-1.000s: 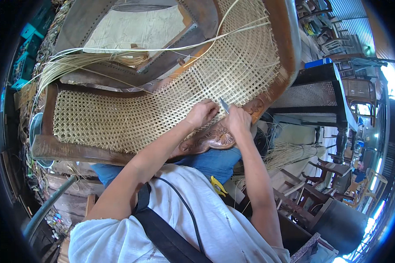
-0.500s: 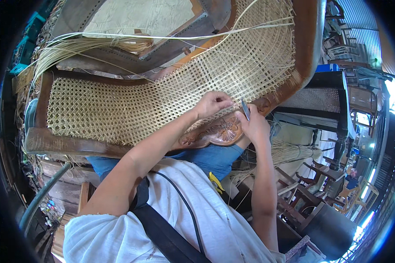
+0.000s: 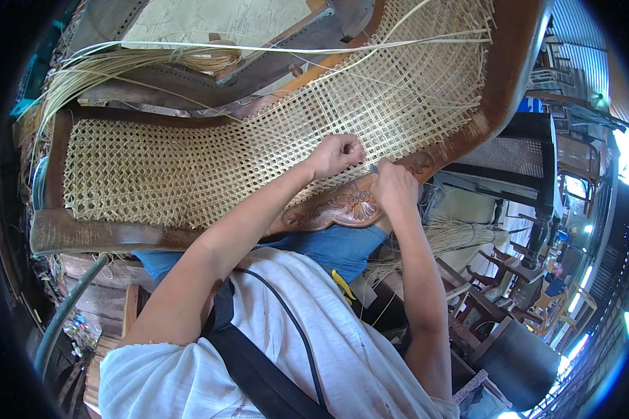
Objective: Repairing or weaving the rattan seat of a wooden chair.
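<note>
A curved wooden chair frame (image 3: 112, 235) with carved ornament lies across my lap, filled with woven cane (image 3: 154, 171). My left hand (image 3: 337, 155) is closed over the weave near the carved edge, fingertips pinched together; whatever they grip is too small to make out. Just to its right, my right hand (image 3: 396, 185) is closed around a small metal blade (image 3: 374, 168), whose tip points at the cane's lower border. Most of the tool is hidden by the fingers. Loose pale cane strands (image 3: 279, 49) run across the upper part of the frame.
A bundle of cane strands (image 3: 140, 64) rests on another dark wooden frame (image 3: 258, 87) behind. Yellow-handled tool (image 3: 342, 286) shows beside my lap. More cane (image 3: 461, 235), a dark cane-panelled chair (image 3: 496, 160) and stacked furniture parts stand to the right.
My right hand has turned and moved left and down, bringing the blade against the cane's edge near my left hand. The view has shifted slightly.
</note>
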Action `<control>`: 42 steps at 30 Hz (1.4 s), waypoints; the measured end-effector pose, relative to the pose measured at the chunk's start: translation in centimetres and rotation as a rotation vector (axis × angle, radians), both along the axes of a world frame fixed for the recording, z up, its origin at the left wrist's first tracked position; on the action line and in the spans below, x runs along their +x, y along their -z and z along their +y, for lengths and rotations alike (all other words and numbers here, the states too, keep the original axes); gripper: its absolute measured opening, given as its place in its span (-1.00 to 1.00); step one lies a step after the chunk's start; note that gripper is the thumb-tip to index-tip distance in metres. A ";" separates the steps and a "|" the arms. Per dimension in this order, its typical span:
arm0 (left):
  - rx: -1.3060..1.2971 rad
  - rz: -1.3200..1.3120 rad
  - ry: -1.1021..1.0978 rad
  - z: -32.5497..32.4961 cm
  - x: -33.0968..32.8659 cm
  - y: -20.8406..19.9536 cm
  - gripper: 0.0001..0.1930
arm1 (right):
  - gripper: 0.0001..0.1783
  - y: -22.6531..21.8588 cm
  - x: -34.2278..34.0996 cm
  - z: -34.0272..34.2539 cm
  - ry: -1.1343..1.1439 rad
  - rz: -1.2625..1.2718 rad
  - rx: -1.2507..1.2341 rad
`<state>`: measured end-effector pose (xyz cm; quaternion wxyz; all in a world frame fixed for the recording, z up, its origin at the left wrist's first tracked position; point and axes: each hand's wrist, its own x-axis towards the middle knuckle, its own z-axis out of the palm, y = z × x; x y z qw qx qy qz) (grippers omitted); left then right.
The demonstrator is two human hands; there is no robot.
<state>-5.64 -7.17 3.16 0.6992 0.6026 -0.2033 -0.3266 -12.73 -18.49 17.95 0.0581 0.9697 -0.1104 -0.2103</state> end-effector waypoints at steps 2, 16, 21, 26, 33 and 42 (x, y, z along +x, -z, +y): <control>0.005 0.005 0.007 0.1 0.1 0.1 -0.78 | -0.81 -0.3 0.0 0.3 0.071 -0.013 0.027; 0.115 -0.369 0.007 1.1 0.0 -2.1 -0.84 | -0.75 -0.2 -0.2 -0.9 0.261 0.028 0.176; 0.128 -0.493 -0.046 0.5 -1.4 -1.8 -0.85 | -0.70 -2.1 -1.4 -0.2 0.313 0.032 0.131; 0.134 -0.535 -0.090 0.2 -1.5 -2.4 -0.88 | -0.72 1.6 -1.0 0.0 0.274 -0.188 0.087; 0.107 -0.611 -0.189 -0.8 -2.1 -2.2 -0.91 | -0.65 2.4 -0.3 -0.9 0.133 -0.128 -0.007; 0.149 -0.329 -0.171 0.6 -4.0 -2.9 -0.79 | -0.67 -4.2 -3.2 -4.7 0.229 -0.351 -0.096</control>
